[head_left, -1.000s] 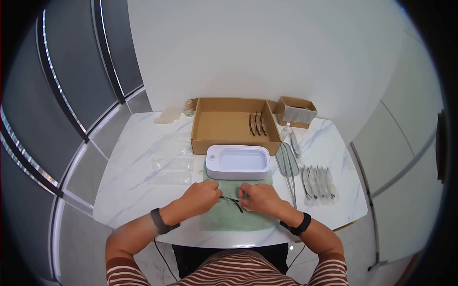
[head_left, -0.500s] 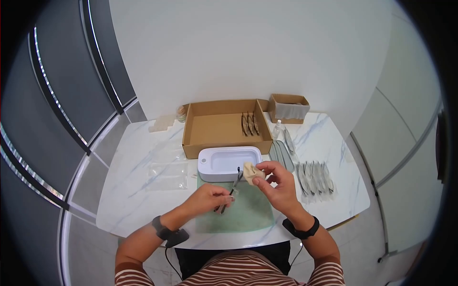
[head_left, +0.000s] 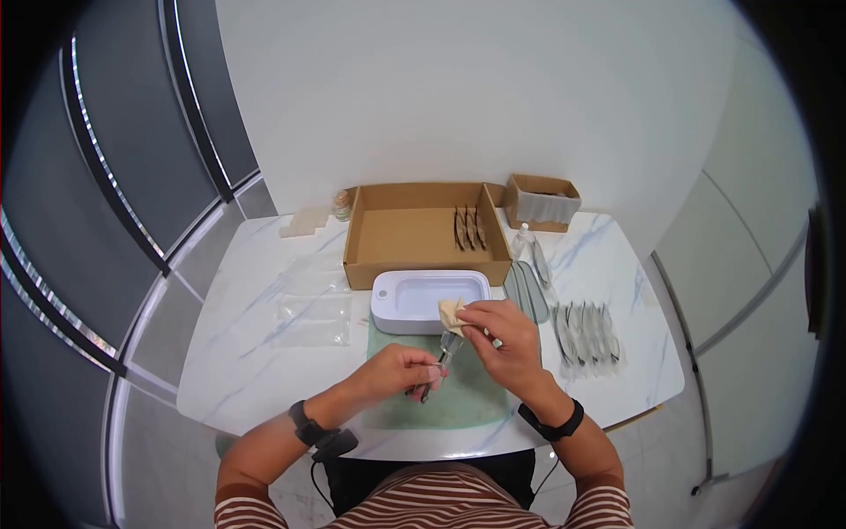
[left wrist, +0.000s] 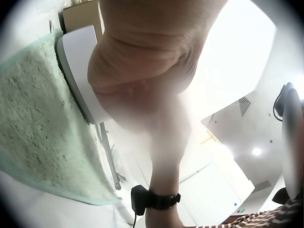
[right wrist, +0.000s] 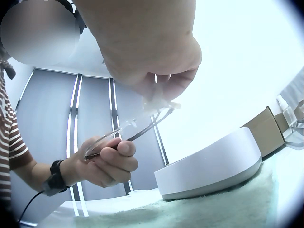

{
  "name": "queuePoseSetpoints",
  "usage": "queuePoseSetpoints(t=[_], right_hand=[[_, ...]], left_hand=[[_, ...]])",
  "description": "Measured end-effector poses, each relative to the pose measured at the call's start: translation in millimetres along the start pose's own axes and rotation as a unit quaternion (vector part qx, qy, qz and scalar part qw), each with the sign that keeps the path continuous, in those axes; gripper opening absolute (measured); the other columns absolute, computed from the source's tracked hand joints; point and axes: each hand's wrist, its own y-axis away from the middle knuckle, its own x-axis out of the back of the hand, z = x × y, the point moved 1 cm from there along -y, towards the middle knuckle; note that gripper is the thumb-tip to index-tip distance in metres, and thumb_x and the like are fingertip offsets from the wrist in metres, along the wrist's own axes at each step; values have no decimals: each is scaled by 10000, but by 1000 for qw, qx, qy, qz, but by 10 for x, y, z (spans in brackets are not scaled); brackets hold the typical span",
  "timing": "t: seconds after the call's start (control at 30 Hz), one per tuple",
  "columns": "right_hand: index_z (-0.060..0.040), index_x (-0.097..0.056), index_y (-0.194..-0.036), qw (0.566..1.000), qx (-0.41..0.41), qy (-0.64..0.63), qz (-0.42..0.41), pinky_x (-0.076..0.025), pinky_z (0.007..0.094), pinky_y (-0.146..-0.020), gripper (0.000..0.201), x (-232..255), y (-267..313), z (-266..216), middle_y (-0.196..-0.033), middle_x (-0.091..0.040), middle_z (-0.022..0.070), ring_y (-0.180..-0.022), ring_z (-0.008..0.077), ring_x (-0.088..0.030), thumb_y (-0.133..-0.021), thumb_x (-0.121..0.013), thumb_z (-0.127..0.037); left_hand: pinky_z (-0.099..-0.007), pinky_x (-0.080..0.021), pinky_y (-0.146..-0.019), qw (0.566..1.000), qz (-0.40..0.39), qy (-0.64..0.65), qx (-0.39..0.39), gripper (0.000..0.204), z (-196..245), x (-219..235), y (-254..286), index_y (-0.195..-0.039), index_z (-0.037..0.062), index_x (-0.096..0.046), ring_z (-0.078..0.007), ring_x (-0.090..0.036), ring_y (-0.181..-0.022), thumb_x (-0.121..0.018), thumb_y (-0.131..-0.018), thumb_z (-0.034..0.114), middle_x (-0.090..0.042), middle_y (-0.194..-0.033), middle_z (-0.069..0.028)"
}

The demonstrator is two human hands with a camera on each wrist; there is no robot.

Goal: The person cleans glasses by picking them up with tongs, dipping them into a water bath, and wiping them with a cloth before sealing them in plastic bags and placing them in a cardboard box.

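Observation:
My left hand (head_left: 397, 370) pinches a pair of dark-framed glasses (head_left: 448, 346) low over the green mat (head_left: 476, 397). With thumb and fingers, my right hand (head_left: 511, 346) grips a cream cloth (head_left: 452, 316) at the upper end of the glasses. In the right wrist view the left fingers curl round the frame (right wrist: 137, 134), and the cloth (right wrist: 156, 102) lies against its far end under the right hand (right wrist: 152, 47). The left hand (left wrist: 142, 57) hides its own hold in the left wrist view. Just beyond the hands stands a white basin (head_left: 388, 316).
Behind the basin is a cardboard box (head_left: 388, 275) with three pairs of glasses (head_left: 470, 229). A smaller box (head_left: 544, 210) and a spray bottle (head_left: 521, 240) stand to its right. Several bagged glasses (head_left: 589, 338) lie at right, clear bags (head_left: 313, 322) at left.
The right hand has come up from the mat with the cloth in view, then brought it down and left against the glasses. The glasses have turned from lying low to pointing upward.

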Motion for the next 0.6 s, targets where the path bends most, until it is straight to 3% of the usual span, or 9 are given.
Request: queuePoseSetpoints(t=[0.17, 0.27, 0.37, 0.47, 0.5, 0.53, 0.6], right_hand=[[-68, -743, -1044, 998, 52, 19, -21, -541, 367, -705, 276, -97, 34, -49, -1028, -717, 75, -831, 275, -648, -779, -763, 2], [-76, -751, -1055, 994, 88, 10, -65, -540, 359, -690, 386, -141, 94, -162, -1040, -719, 85, -829, 269, -653, -691, -787, 49], [-81, -751, -1047, 993, 92, 17, -67, -527, 355, -674, 371, -160, 121, -232, -1042, -720, 70, -805, 260, -647, -698, -786, 39], [-92, -749, -1044, 990, 131, -7, -54, -510, 343, -643, 369, -168, 110, -311, -1065, -712, 54, -759, 246, -626, -699, -784, 33], [-92, -749, -1044, 990, 130, -6, -53, -510, 343, -643, 369, -192, 125, -321, -1065, -712, 54, -759, 246, -626, -699, -784, 33], [-97, -747, -1047, 986, 147, 6, -79, -501, 337, -628, 379, -228, 154, -334, -1073, -705, 48, -735, 242, -611, -692, -785, 31], [-102, -746, -1050, 980, 166, 17, -105, -492, 332, -614, 389, -251, 165, -353, -1082, -699, 43, -710, 237, -596, -685, -785, 30]], left_hand=[[-259, -497, -665, 1000, 11, 6, 4, 214, 55, -3, 30, -1038, -27, -694, -116, -594, -675, -631, -1014, 176, -677, -844, -44], [-260, -505, -667, 999, 31, 17, -19, 190, -22, 52, 33, -1053, -3, -697, -118, -611, -689, -623, -1014, 168, -677, -851, -41], [-241, -478, -635, 996, 53, 48, -45, 177, -30, 88, 15, -982, 34, -681, -97, -607, -664, -609, -1015, 192, -672, -829, -29], [-238, -503, -688, 995, 52, 65, -46, 185, -24, 107, 25, -1052, 35, -684, -99, -642, -737, -591, -1026, 193, -691, -903, -30], [-240, -516, -720, 990, 85, 100, -42, 198, -9, 97, 21, -1089, 33, -680, -102, -655, -791, -586, -1030, 197, -696, -954, -31], [-243, -528, -753, 983, 118, 134, -38, 215, -2, 92, 14, -1127, 31, -676, -104, -668, -846, -580, -1035, 200, -701, -1004, -33], [-255, -538, -814, 982, 102, 149, -46, 220, -32, 138, -1, -1165, 14, -659, -115, -672, -917, -568, -1035, 167, -691, -1057, -40]])
